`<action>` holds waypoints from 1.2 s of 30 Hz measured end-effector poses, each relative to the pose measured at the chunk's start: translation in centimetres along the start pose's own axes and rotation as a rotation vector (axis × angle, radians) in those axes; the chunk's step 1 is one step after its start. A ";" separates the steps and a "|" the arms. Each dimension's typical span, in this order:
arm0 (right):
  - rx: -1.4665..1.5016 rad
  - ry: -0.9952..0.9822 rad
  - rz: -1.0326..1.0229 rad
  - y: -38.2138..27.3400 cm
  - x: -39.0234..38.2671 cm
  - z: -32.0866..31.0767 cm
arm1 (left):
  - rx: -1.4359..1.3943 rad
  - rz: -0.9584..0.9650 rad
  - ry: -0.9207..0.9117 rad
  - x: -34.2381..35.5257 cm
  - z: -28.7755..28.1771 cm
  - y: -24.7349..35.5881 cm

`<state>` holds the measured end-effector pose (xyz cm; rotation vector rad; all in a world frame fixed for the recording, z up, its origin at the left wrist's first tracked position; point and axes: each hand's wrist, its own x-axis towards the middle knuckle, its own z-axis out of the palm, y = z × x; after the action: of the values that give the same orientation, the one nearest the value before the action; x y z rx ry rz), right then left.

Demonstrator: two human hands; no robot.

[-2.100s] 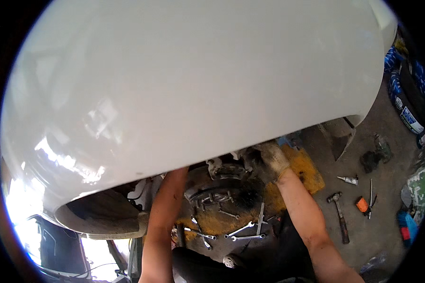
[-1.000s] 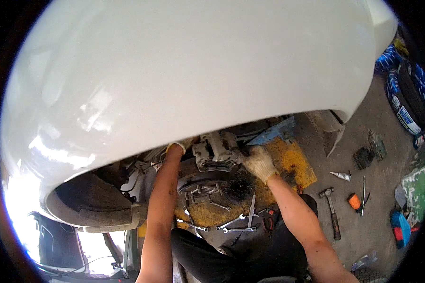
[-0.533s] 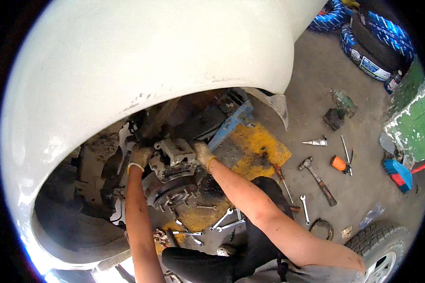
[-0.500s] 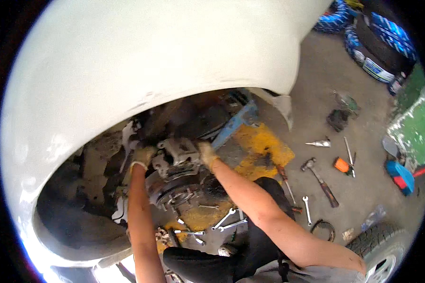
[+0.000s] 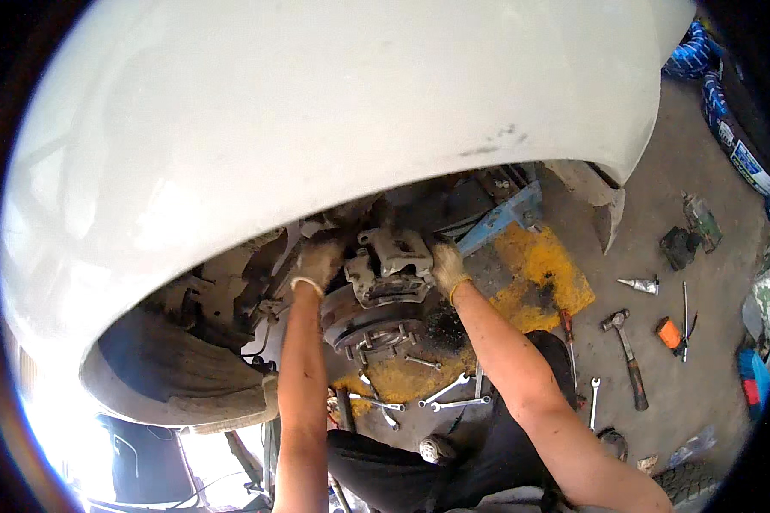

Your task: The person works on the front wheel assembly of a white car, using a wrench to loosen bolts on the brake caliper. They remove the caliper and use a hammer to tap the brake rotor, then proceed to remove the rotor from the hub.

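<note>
Right hand (image 5: 448,268) against the brake caliper (image 5: 405,253), left hand (image 5: 319,260) just beside it — cannot tell either grip's width.

Smooth glossy car panel (image 5: 316,103), rough dull metal brake caliper (image 5: 402,254), matt cloth gloves (image 5: 447,267), shiny metal wrenches (image 5: 462,403)

Grey floor (image 5: 643,214), worn yellow patch (image 5: 565,265); glaring light (image 5: 47,419), lower left

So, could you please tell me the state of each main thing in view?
Brake caliper: dull, grimy.
Left hand: gloved, beside the caliper; grip unclear.
Right hand: gloved, against the caliper's right side; grip unclear.
Brake rotor: uncovered, no wheel fitted.
Wrenches: lying loose, unheld.
Hammer: lying on the floor, unheld.
White body panel: smudged near its lower edge.
</note>
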<state>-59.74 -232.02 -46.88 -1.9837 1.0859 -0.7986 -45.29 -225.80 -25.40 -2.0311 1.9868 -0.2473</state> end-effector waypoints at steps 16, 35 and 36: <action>0.389 0.262 0.189 0.5 -0.2 1.0 | -0.041 0.264 0.189 1.8 1.0 0.9; 0.125 0.258 -0.103 2.5 1.4 5.8 | -0.045 0.164 -0.378 -2.9 -0.3 2.6; 0.193 0.222 -0.043 2.9 1.9 5.1 | 0.119 0.153 -0.401 -2.3 -1.8 4.8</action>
<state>-56.12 -233.23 -51.70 -1.7923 1.0492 -1.1252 -50.48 -223.72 -25.05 -1.6862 1.8136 0.0704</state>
